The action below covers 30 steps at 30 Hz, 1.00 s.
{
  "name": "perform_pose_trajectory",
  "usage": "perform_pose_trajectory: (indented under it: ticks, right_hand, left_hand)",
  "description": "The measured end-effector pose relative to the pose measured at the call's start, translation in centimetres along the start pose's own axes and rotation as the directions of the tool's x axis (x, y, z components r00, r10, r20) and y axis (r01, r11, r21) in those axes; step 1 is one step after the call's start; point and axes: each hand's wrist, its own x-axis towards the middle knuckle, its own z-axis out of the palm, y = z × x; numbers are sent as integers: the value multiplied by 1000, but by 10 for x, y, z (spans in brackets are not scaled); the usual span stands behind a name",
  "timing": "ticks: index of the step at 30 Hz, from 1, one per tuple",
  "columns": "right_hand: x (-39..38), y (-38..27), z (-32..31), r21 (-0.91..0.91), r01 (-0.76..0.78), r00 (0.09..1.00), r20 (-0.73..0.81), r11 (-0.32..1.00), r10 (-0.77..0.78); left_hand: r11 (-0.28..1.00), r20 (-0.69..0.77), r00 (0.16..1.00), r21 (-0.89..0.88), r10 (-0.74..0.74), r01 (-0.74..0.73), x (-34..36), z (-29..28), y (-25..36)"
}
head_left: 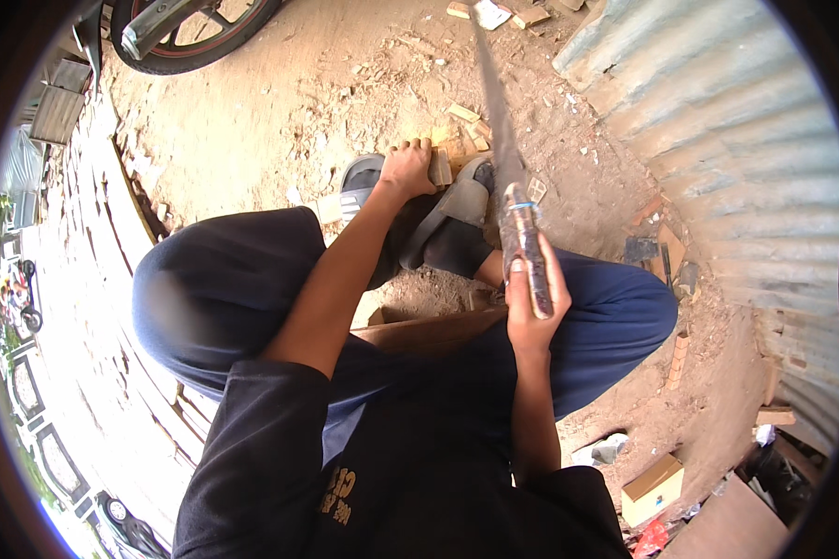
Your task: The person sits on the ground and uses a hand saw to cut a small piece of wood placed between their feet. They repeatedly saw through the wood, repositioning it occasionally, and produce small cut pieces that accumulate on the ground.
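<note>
My right hand point(534, 312) is closed around the dark, wrapped handle of a machete point(503, 130), which has a blue band where the handle meets the blade. Its long, tapering blade points up and away, and the edge is too unclear to make out. Farther forward, between my feet, my left hand point(408, 170) grips a small wooden block point(440, 170). A grey sandal point(362, 177) lies to the left of that hand, and another sandal point(457, 210) to its right. The blade stands to the right of the block, apart from it in the picture.
Wood offcuts point(464, 114) and chips litter the dirt ground ahead. Corrugated metal sheeting point(718, 121) runs along the right. A motorcycle wheel point(191, 37) stands at the far left. A cardboard box point(653, 489) sits at the lower right, and a wooden plank point(429, 335) lies under my legs.
</note>
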Motion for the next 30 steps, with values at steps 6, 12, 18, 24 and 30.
perform_pose_trajectory:
  ticks: [6,12,18,24,30]
  right_hand:
    - [22,29,-12,62,19,986,-168,998,-8]
    - [22,20,-25,222,-398,897,-110,890,428]
    - [29,24,-26,235,-489,857,-48,840,512]
    - [25,46,-25,29,-414,910,14,910,414]
    - [27,41,-23,-73,-477,876,38,876,480]
  left_hand:
    - [967,-346,908,174,237,-185,22,-104,-1]
    - [683,-392,592,601,705,-415,11,-289,35]
    - [818,-497,655,257,569,-515,-74,-345,49]
    - [778,-524,601,220,604,-589,-93,-322,23]
    - [733,-538,523,314,661,-603,-99,-319,24]
